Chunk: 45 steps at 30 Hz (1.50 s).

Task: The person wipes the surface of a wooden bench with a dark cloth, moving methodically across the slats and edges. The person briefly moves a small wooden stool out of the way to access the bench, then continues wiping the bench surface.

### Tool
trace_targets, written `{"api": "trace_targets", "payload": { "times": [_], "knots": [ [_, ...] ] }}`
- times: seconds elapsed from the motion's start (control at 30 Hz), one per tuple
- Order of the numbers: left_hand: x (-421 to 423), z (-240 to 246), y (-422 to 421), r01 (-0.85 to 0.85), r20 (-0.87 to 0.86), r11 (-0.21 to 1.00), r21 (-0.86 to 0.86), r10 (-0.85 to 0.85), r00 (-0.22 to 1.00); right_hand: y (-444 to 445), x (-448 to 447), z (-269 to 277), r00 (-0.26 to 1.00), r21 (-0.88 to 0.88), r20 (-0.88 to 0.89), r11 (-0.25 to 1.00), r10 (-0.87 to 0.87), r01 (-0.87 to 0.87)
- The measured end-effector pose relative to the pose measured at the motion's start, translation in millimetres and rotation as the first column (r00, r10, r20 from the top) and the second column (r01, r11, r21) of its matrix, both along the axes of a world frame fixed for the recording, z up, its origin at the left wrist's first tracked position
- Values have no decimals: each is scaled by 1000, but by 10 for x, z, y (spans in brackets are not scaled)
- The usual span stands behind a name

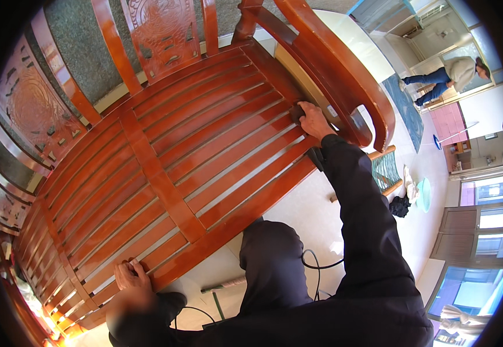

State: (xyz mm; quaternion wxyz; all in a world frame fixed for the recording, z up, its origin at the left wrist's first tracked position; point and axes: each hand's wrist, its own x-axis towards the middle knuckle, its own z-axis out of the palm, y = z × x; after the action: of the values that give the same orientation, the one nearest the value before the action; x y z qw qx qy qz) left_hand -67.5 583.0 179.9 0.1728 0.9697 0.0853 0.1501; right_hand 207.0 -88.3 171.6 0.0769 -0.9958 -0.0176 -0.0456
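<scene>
A long reddish-brown wooden bench (164, 186) with a slatted seat and carved back panels (164, 30) fills the view before me. My right hand (315, 120) is at the far right end of the seat, with its fingers on a dark item (296, 113) that I cannot identify, close to the curved wooden armrest (347, 56). At the lower left, my left hand (132, 275) rests on the front slats with its fingers curled; whether it holds something is hidden.
Right of the bench stand a small stool with a woven green seat (386, 170), a pale green basin (424, 194) and dark cloth (400, 206). Black cables (319, 271) lie by my knee. Another person (449, 78) is at the upper right, near a blue mat (403, 110).
</scene>
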Motion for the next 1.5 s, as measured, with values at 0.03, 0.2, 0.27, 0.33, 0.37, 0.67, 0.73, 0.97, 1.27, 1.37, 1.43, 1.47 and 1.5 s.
{"api": "trace_targets", "payload": {
  "times": [0.03,0.2,0.27,0.33,0.37,0.67,0.73,0.97,1.27,1.37,1.43,1.47,1.5],
  "knots": [
    [5,27,-15,-7,-16,1000,6,7,1000,53,161,-24,999,-22,-36,1000,-6,5],
    [-8,111,-6,-38,-120,999,31,42,992,345,823,-164,995,28,-95,1000,8,-6],
    [-10,89,20,-4,-152,994,110,21,988,435,972,-222,997,29,-60,999,42,-40],
    [8,62,39,-6,-182,988,157,35,983,496,1118,-267,992,20,-124,999,-33,36],
    [16,63,49,29,-146,984,175,-4,989,495,1179,-274,996,36,-93,999,-8,11],
    [6,54,9,-13,-138,996,87,25,990,551,1831,-380,999,86,-46,996,23,-19],
    [7,-20,1,15,-83,997,80,-8,996,581,1988,-397,998,61,-55,998,9,-5],
    [-28,-29,26,-16,-122,998,66,24,992,617,2364,-463,999,114,20,993,25,-27],
    [-15,-30,20,-5,-137,998,60,13,991,779,2988,-538,977,71,162,986,140,-153],
    [-37,-25,42,-3,-195,999,45,12,981,1009,2949,-572,982,85,151,988,115,-129],
    [-43,-27,44,-2,-198,999,45,11,980,1229,2863,-568,938,71,239,959,250,-273],
    [-40,-30,42,0,-169,999,53,9,986,1329,2850,-524,924,142,220,927,314,-349],
    [-34,-35,36,2,-137,998,61,7,991,1513,2764,-562,909,100,288,935,301,-341]
  ]
}}
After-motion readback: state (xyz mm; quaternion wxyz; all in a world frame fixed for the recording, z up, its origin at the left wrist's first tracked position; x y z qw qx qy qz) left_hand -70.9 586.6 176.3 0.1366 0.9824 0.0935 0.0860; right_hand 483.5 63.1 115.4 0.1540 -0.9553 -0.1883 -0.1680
